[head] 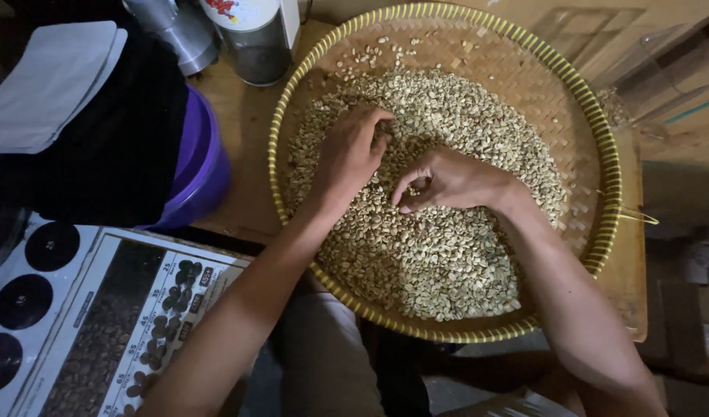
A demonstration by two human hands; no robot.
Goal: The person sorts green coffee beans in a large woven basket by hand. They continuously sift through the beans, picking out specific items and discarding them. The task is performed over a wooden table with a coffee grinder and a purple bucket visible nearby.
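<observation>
Woven bamboo makes up the big round tray (pixel 578 100), its rim banded in yellow and green, and it sits on a wooden table (pixel 242 123), filling most of the table's right half and reaching past its near edge. A wide heap of pale green beans (pixel 447 255) covers the middle and near side of the tray, thinning to a few loose ones toward the far rim. Both hands work in the heap. The left hand (pixel 350 154) lies palm down near the tray's centre, fingers bent and their tips pressed into the beans; whether it grips any cannot be told. The right hand (pixel 451 181) rests just beside it, almost touching, with thumb and first fingers curled close together over the beans as in a pinch, though what sits between them is too small to see. At the table's left edge stands a purple bucket (pixel 204 166) with dark cloth (pixel 115 147) draped over it. At the far edge are a metal cylinder (pixel 177 31) and a dark jar (pixel 254 38). Below the table's near left corner lies a printed chart (pixel 123 324) with black circles and pictures of dark beans.
</observation>
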